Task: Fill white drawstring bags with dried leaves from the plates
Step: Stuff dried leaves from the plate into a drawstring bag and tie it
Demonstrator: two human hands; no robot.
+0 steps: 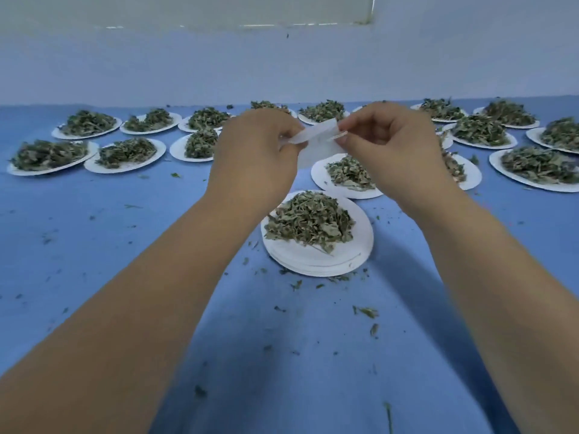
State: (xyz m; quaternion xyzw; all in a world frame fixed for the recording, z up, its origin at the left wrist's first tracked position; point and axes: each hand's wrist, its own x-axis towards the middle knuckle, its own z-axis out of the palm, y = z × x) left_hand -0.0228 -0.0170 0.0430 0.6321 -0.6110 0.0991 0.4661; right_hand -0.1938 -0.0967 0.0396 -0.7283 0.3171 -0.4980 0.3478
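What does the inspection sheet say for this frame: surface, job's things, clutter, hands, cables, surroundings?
Surface: blue cloth covers the work area.
Job's things: white bag held in the air, looks flat; nearest plate heaped with dried leaves, apparently topping a stack; other plates, also heaped, spread across the far side.
Clutter: leaf crumbs scattered over the cloth.
Hands: left hand and right hand both pinch the bag.
Cables: nothing seen.
Surroundings: pale wall behind.
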